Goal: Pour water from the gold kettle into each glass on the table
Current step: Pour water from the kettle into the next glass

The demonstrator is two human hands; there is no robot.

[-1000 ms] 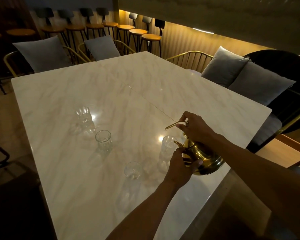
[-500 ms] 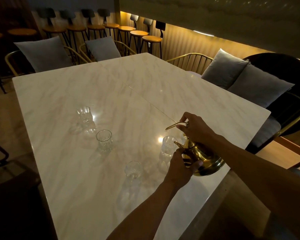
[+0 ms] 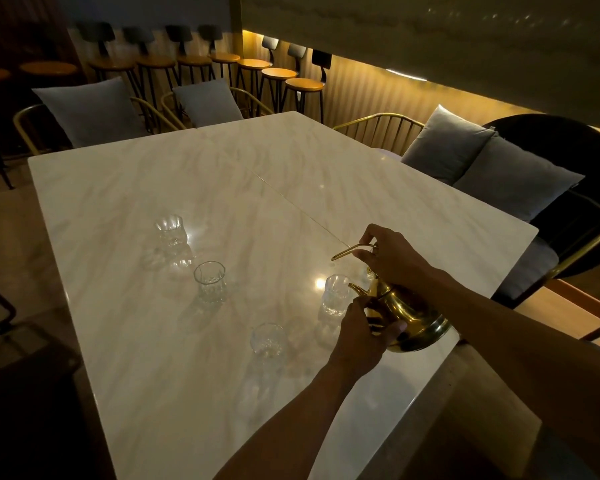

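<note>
The gold kettle (image 3: 413,320) is tilted with its spout over a clear glass (image 3: 335,294) near the table's right front. My right hand (image 3: 392,254) grips the kettle's thin handle from above. My left hand (image 3: 364,330) is curled against the kettle's body below the spout. Three more glasses stand on the marble table (image 3: 153,358): one close to me (image 3: 267,341), one in the middle (image 3: 210,282), one farthest left (image 3: 169,230). In the dim light I cannot make out a water stream.
Chairs with grey cushions (image 3: 447,143) line the right side and far side (image 3: 94,112) of the table. A row of bar stools (image 3: 278,76) stands against the lit back wall. A dark piece of furniture (image 3: 21,393) sits at the left front.
Hands and kettle hold nearly the same pose over the same glass; only the camera view has shifted slightly.
</note>
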